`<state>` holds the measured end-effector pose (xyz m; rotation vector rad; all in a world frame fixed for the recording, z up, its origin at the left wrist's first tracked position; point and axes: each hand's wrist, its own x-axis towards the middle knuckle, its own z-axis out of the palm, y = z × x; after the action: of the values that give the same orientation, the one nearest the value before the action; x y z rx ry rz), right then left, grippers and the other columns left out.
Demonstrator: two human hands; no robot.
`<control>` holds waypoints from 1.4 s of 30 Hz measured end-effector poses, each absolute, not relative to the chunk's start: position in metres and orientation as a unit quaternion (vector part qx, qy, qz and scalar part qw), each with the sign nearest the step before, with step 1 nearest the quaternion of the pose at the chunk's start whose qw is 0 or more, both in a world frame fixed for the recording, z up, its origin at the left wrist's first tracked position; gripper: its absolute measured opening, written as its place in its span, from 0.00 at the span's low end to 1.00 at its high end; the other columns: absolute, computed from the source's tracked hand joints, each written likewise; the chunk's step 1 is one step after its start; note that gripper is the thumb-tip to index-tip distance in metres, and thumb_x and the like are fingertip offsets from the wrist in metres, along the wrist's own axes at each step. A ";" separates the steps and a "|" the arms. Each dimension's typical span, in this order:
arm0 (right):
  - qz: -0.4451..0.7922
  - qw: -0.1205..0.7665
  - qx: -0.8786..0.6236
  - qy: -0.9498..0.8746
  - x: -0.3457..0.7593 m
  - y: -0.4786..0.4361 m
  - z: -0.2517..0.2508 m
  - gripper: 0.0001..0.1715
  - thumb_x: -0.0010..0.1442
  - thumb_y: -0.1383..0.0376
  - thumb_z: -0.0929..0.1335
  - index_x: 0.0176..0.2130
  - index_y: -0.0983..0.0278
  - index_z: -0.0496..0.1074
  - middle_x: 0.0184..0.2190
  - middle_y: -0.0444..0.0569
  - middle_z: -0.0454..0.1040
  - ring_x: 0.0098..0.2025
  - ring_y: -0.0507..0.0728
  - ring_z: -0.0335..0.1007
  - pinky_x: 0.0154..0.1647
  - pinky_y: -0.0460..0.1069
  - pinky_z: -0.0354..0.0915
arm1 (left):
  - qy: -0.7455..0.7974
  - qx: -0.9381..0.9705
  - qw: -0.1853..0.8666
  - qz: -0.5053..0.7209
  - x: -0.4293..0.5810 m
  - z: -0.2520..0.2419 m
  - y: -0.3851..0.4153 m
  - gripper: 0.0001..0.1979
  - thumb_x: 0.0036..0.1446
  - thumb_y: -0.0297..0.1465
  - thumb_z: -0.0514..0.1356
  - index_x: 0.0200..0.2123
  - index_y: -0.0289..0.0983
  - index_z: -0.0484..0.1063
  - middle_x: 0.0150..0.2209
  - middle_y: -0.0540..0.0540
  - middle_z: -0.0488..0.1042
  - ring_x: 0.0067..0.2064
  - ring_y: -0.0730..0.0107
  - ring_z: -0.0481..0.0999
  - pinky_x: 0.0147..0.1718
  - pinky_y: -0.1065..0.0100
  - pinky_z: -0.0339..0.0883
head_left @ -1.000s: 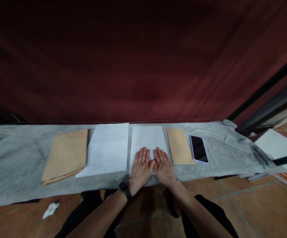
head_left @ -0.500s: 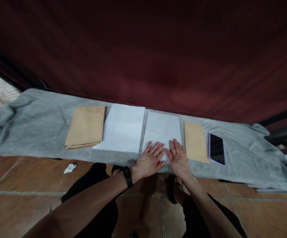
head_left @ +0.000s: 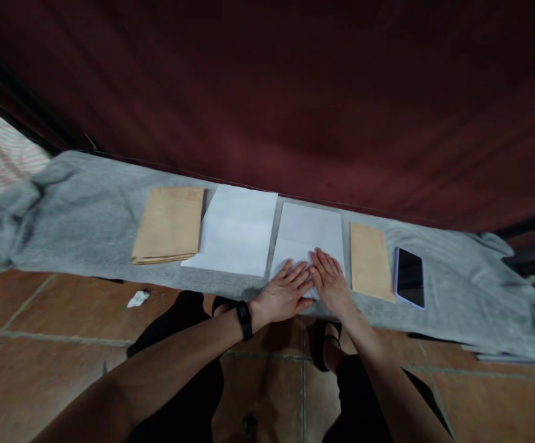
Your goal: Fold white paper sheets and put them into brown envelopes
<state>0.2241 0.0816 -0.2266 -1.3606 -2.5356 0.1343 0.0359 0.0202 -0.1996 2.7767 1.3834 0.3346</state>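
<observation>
My left hand (head_left: 288, 294) lies flat on the lower part of a white sheet of paper (head_left: 311, 224), its fingers spread. Close beside it, almost touching its fingertips, my right hand (head_left: 330, 282) also rests flat on the sheet with the fingers stretched out. Faint lines cross the paper, and its near edge is partly hidden by my hands. To the left is a stack of white paper (head_left: 239, 231), partly tucked beside a pile of brown envelopes (head_left: 170, 221). A single brown envelope (head_left: 369, 261) lies to the right of my right hand.
A phone (head_left: 409, 277) in a lilac case lies right of the single envelope. Grey cloth (head_left: 92, 215) covers the narrow bench. Behind it hangs a dark red curtain (head_left: 267, 111). A crumpled white tissue (head_left: 138, 299) is on the tiled floor (head_left: 64, 363).
My right hand has slid slightly up and toward my left hand on the sheet. The whole view has shifted a little, so the things on the bench appear further right.
</observation>
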 end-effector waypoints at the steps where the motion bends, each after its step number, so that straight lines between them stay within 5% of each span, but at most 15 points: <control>1: 0.035 0.123 -0.470 -0.873 0.224 0.084 -0.227 0.31 0.74 0.57 0.51 0.69 0.64 0.52 0.71 0.53 0.48 0.72 0.58 0.43 0.70 0.60 0.47 | 0.444 0.889 0.014 0.108 0.036 -0.200 0.020 0.28 0.68 0.45 0.49 0.64 0.36 0.60 0.67 0.39 0.61 0.70 0.56 0.51 0.69 0.49 0.36; 7: -0.025 0.109 -0.513 -0.851 0.222 0.100 -0.227 0.30 0.73 0.58 0.52 0.70 0.64 0.52 0.71 0.53 0.48 0.71 0.60 0.45 0.69 0.59 0.48 | 0.452 0.883 0.033 0.122 0.035 -0.202 0.020 0.30 0.69 0.44 0.45 0.68 0.36 0.52 0.70 0.40 0.52 0.72 0.60 0.46 0.69 0.50 0.36; 15: -0.012 0.134 -0.547 -0.826 0.213 0.110 -0.224 0.30 0.73 0.59 0.55 0.69 0.63 0.53 0.70 0.54 0.49 0.71 0.61 0.47 0.69 0.59 0.48 | 0.548 0.825 0.047 0.132 0.044 -0.215 0.039 0.28 0.70 0.37 0.41 0.67 0.29 0.53 0.70 0.37 0.53 0.71 0.61 0.49 0.68 0.55 0.48; 22: 0.009 0.151 -0.562 -0.813 0.209 0.111 -0.226 0.29 0.71 0.62 0.56 0.69 0.62 0.55 0.70 0.52 0.50 0.70 0.62 0.48 0.69 0.61 0.48 | 0.582 0.805 0.025 0.113 0.065 -0.219 0.108 0.28 0.67 0.31 0.41 0.69 0.32 0.52 0.70 0.38 0.53 0.71 0.59 0.48 0.68 0.50 0.45; 34: 0.012 0.190 -0.573 -0.797 0.205 0.111 -0.228 0.30 0.71 0.59 0.57 0.68 0.65 0.57 0.69 0.53 0.54 0.69 0.63 0.51 0.70 0.60 0.47 | 0.619 0.778 0.006 0.108 0.070 -0.210 0.241 0.27 0.69 0.39 0.41 0.68 0.40 0.56 0.70 0.43 0.55 0.71 0.55 0.50 0.67 0.44 0.41; 42: 0.024 0.189 -0.593 -0.782 0.206 0.111 -0.226 0.30 0.71 0.62 0.56 0.68 0.68 0.55 0.68 0.54 0.54 0.70 0.61 0.50 0.70 0.58 0.47 | 0.612 0.787 0.003 0.086 0.069 -0.213 0.197 0.28 0.69 0.39 0.41 0.69 0.43 0.53 0.70 0.46 0.52 0.71 0.56 0.48 0.67 0.45 0.40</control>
<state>0.2063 0.1110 -0.2261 -1.6670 -2.2000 0.0683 0.0695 0.1969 -0.2128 2.4662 1.9176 0.2692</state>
